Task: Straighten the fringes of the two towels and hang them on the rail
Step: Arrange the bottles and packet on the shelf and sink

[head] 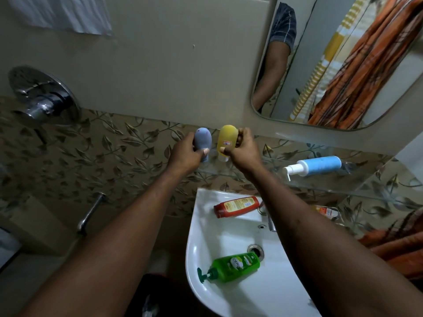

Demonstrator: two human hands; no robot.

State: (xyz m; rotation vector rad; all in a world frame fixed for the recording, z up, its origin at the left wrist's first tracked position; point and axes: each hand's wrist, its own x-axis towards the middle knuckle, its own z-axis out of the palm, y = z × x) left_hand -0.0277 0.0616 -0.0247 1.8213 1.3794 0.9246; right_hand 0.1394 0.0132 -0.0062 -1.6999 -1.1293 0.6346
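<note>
- The mirror [343,65] on the wall reflects an arm in a dark sleeve, orange cloth and a striped towel [320,65] in yellow and white, both hanging.
- The white sink [229,227] sits below the hands, between the forearms.
- An orange towel [398,243] lies bunched at the right edge, just beside the right forearm and well apart from both hands; neither hand touches it.
- A white cloth [61,14] hangs at the top left, far from the left hand.
- A glass shelf [343,181] runs along the tiled wall above the sink.
- The left hand [185,154] is curled round a grey bottle [202,139], held cap down at the shelf's left end.
- The right hand [242,149] grips a yellow bottle [226,138] the same way, just beside the grey one.
- A green pump bottle [235,266] lies on its side in the sink near the drain.
- A blue pump bottle [320,165] stands on the shelf, right of the hands.
- A red bottle [237,205] lies on the sink's back rim, near the tap [270,221].
</note>
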